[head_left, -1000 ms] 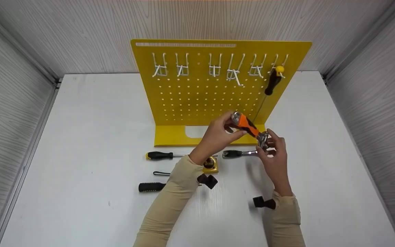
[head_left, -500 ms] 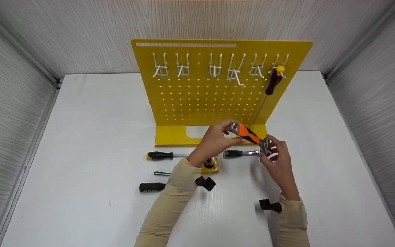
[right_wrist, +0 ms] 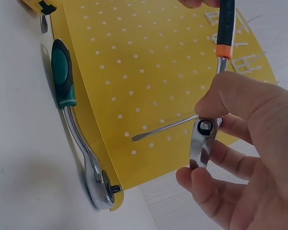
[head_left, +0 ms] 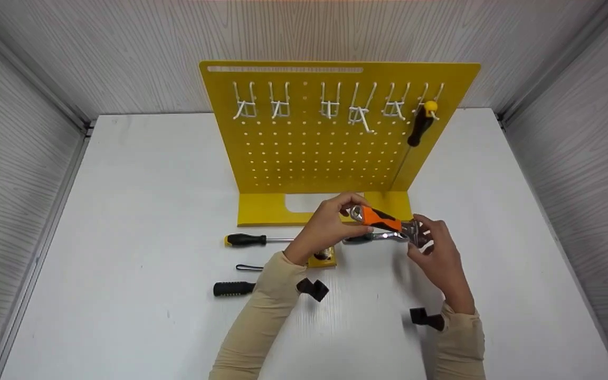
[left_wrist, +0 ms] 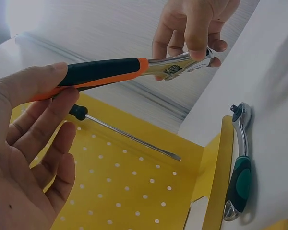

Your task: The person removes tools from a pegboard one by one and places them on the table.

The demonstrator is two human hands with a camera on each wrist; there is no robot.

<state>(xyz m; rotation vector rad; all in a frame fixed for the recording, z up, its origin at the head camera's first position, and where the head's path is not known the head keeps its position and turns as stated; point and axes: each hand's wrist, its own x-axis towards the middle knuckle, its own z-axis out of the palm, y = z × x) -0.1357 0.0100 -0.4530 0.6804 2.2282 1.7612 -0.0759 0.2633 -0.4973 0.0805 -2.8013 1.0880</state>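
Note:
An adjustable wrench [head_left: 383,219] with an orange and black handle is held between both hands in front of the yellow pegboard. My left hand [head_left: 328,227] pinches the handle end between thumb and fingers. At the chrome head [right_wrist: 201,148], my right hand [head_left: 441,258] grips with thumb and fingertips, covering part of it. Below the wrench in the head view, a ratchet [left_wrist: 241,165] with a green and black handle lies on the table, partly overlapped. The left wrist view shows the wrench's handle [left_wrist: 103,72] slanting slightly up toward its head.
The yellow pegboard [head_left: 314,148] bears several white hooks [head_left: 330,108]. A screwdriver [head_left: 421,126] hangs from the rightmost one. Left of the ratchet lie another screwdriver [head_left: 246,240], a yellow tape measure [head_left: 324,258], a black strap loop [head_left: 248,267] and a black-handled tool [head_left: 233,288].
The wrench has come lower and toward the person, and its handle has swung closer to level. Both hands moved down with it, the right one also outward to the right.

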